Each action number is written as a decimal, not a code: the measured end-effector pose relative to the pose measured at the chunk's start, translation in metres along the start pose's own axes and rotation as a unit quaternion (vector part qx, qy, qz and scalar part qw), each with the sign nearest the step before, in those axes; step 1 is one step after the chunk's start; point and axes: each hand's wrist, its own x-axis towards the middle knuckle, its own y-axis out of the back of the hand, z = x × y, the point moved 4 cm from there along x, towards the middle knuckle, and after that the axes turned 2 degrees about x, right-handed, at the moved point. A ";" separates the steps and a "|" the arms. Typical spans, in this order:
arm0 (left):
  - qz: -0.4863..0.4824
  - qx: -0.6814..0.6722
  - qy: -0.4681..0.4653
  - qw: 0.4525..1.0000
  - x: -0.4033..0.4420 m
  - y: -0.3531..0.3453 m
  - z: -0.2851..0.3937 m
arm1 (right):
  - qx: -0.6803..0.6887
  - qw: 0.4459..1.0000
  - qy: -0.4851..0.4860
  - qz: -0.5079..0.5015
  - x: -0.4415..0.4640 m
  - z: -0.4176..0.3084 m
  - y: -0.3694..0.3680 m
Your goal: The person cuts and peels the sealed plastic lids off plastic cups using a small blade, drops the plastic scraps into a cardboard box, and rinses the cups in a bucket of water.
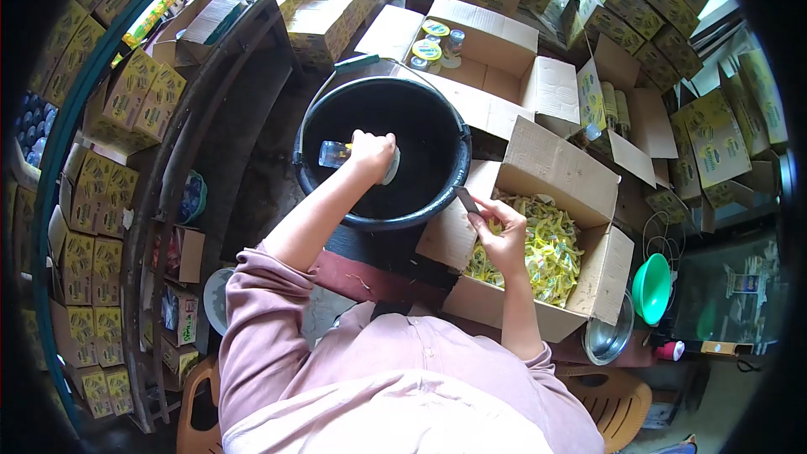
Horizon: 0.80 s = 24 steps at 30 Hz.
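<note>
My left hand point(374, 156) is closed around a small clear plastic cup point(334, 154) inside the black bucket point(458, 189). A pale round edge shows beside the palm; I cannot tell whether it belongs to the same cup. My right hand point(504, 235) pinches a short, dark, flat strip like a blade point(466, 200) between thumb and fingers, near the bucket's right rim. Below that hand is an open cardboard box point(559, 160) filled with yellow-and-white printed wrapper pieces point(546, 240).
Behind the bucket, another open carton point(496, 71) holds several cups with yellow lids point(427, 50). To the right are a green bowl point(651, 288) and a clear basin point(611, 332). Stacked yellow printed cartons point(332, 13) stand around, and a wooden rack point(181, 118) is on the left.
</note>
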 end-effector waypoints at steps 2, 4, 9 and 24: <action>0.013 0.026 -0.005 1.000 0.002 -0.001 0.001 | -0.002 1.000 -0.005 0.001 -0.004 0.000 0.002; 0.010 0.040 -0.012 0.999 0.003 0.000 0.001 | -0.006 1.000 -0.025 0.002 -0.009 0.005 0.002; -0.014 0.081 -0.012 0.997 0.001 0.017 -0.002 | 0.000 0.999 -0.039 0.005 -0.015 0.004 0.002; -0.053 0.147 0.023 0.987 0.007 0.062 -0.036 | 0.000 0.999 -0.032 0.026 -0.022 0.008 0.007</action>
